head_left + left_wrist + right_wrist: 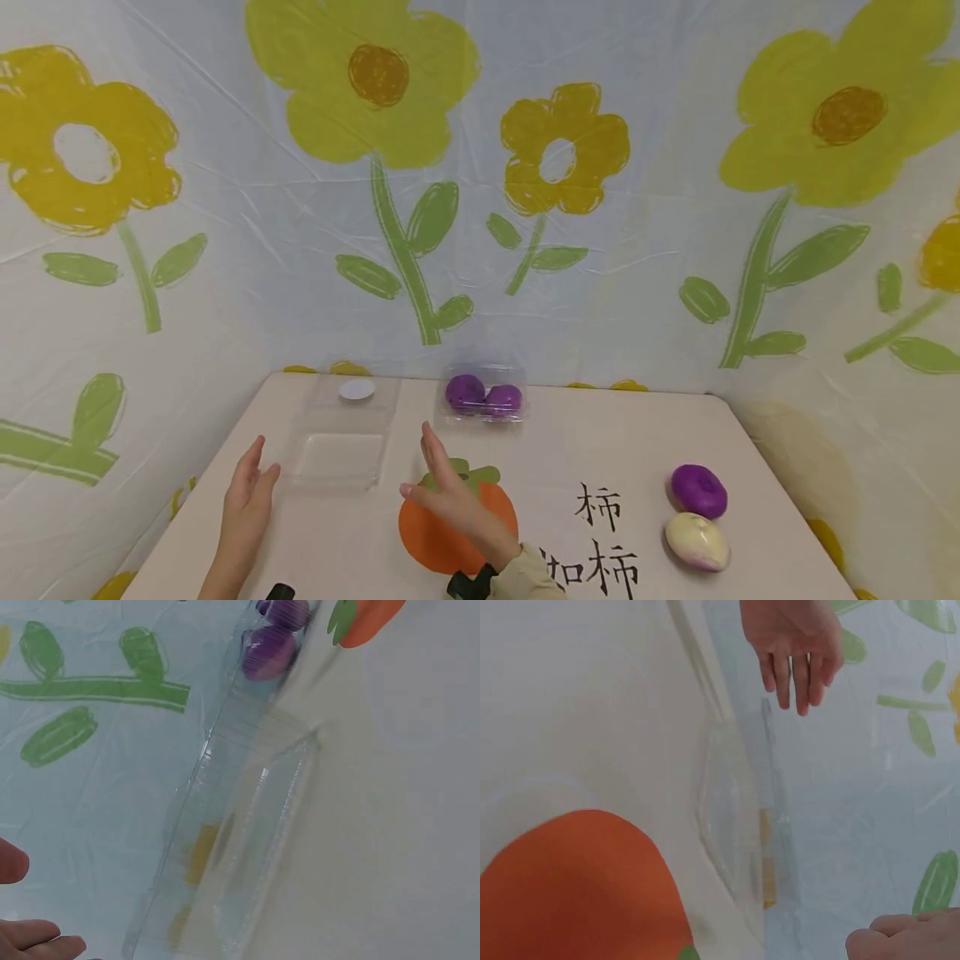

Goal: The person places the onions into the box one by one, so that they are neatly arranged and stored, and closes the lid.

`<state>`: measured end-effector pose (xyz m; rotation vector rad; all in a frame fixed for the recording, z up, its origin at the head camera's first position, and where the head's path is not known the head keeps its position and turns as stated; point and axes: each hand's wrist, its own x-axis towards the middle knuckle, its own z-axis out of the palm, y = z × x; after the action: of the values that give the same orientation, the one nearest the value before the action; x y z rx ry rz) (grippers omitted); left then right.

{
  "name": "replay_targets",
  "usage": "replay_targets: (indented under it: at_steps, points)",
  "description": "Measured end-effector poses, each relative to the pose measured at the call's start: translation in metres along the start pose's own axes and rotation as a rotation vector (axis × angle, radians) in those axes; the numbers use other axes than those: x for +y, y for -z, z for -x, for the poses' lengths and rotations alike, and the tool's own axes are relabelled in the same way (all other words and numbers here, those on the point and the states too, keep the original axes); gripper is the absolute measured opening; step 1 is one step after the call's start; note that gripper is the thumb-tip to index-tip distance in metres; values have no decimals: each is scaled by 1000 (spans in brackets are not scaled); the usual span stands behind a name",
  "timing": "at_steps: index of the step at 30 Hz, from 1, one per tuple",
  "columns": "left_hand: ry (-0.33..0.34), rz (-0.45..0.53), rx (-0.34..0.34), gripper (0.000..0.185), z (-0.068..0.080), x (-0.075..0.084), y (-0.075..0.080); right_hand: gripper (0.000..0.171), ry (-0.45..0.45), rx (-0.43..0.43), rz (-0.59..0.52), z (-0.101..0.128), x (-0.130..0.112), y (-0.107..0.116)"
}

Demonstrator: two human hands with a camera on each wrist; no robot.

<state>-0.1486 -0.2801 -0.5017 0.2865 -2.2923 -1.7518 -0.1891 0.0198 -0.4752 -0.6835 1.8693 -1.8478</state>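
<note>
An empty clear plastic clamshell box (336, 454) lies open on the table, its lid (357, 390) with a white round sticker folded back toward the wall. My left hand (251, 490) hovers just left of the box, fingers straight, holding nothing. On the box's right my right hand (442, 485) is raised edge-on, also empty. The left wrist view shows the box (255, 847) up close with my fingertips (34, 936) at the lower left. In the right wrist view the box (731, 814) lies between my left hand (795, 637) and my right fingers (900, 937).
A closed clear box (483, 397) with two purple buns stands by the back wall. A loose purple bun (698, 490) and a pale bun (697, 542) lie at the right. The tablecloth (615, 450) bears an orange fruit print (435, 542). Flowered sheets wall the table.
</note>
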Motion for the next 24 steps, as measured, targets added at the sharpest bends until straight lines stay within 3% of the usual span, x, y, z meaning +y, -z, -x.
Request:
replay_targets:
  at_steps: [3, 9, 16, 20, 24]
  points:
    - [47, 31, -21, 67, 0, -5, 1, 83, -53, 4, -55, -4, 7, -7]
    - [92, 4, -47, 69, -5, -19, 7, 86, -114, -6, -193, -14, 17, -25]
    - [236, 393, -160, 71, -15, -33, 15, 89, -174, -28, -222, -24, 21, -45]
    - [287, 420, -151, 72, -19, -35, 15, 88, -147, 29, -250, -28, 22, -54]
    - [273, 394, -143, 74, -22, -37, 12, 85, -135, 89, -276, -32, 26, -58]
